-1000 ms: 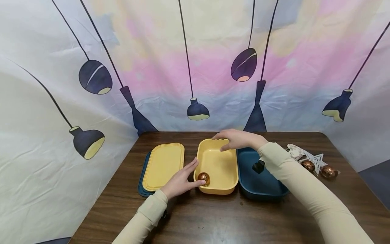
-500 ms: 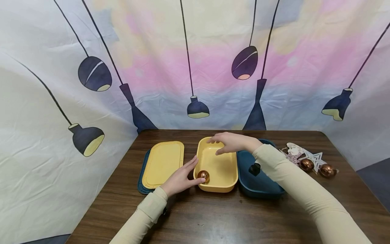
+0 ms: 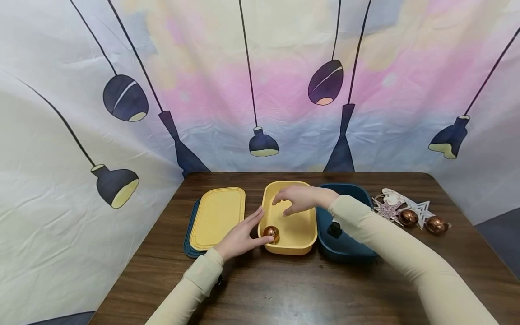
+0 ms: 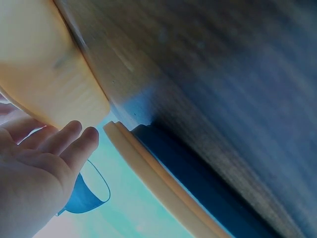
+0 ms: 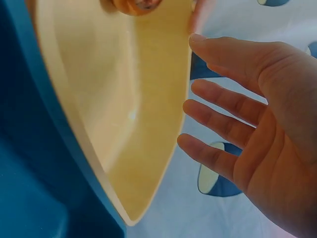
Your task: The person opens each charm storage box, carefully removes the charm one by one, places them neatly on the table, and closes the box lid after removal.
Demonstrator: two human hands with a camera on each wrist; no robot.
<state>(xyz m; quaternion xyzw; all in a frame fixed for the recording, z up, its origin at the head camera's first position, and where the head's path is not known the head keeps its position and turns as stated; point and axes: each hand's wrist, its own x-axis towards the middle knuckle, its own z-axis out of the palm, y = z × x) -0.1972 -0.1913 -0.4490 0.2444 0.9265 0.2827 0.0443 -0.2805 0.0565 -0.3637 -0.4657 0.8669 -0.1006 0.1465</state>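
In the head view my left hand [image 3: 242,238] is at the near left corner of a yellow container [image 3: 298,241]. Its straight fingers lie along the outer left wall, and the thumb reaches over the rim beside a shiny copper ball ornament [image 3: 271,233] inside. The left wrist view shows those fingers [image 4: 74,144] against the pale wall. Above the container's middle hovers my right hand [image 3: 299,198], fingers spread and loosely bent, holding nothing. The right wrist view has the same hand [image 5: 247,114] beside the yellow rim, with part of the ball [image 5: 136,5] at the top edge.
A dark blue container [image 3: 345,253] adjoins the yellow one on the right, partly under my right sleeve. Left lies a yellow lid [image 3: 219,216] on a blue lid [image 3: 191,234]. At far right sit a white star [image 3: 420,208], a glittery star [image 3: 387,211] and copper balls [image 3: 436,225].
My right hand has moved from the container's far rim nearer and a little left, lower over its middle. The left hand and the copper ball inside have stayed in place.
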